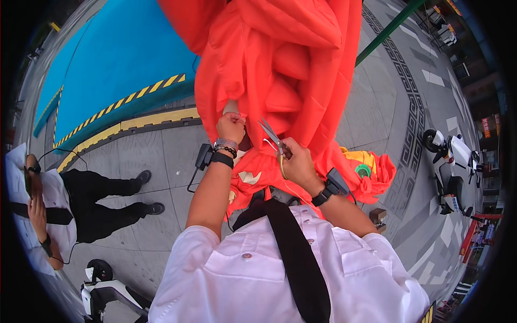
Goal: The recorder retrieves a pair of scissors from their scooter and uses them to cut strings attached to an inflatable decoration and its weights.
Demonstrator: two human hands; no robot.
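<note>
A large bunched sheet of red fabric [226, 60] hangs in deep folds in front of me and spreads down toward my feet. Its edge is pinched between the fingertips of my left hand [231, 126], just below a small beige patch [231, 106]. My right hand [299, 161] grips scissors [271, 132] with metal blades and a gold-coloured handle. The blades point up and away, slightly parted, a little to the right of my left hand. A thin white strip [269, 143] shows beside them. Lower right, a green round fitting [363, 170] lies among yellow cloth [355, 156].
A blue platform [129, 52] with yellow-black edge tape stands at upper left, bordered by a yellow ramp strip [153, 120]. Another person [52, 202] is at left. Scooters stand at right [452, 169] and lower left. A green pole [387, 34] slants at upper right.
</note>
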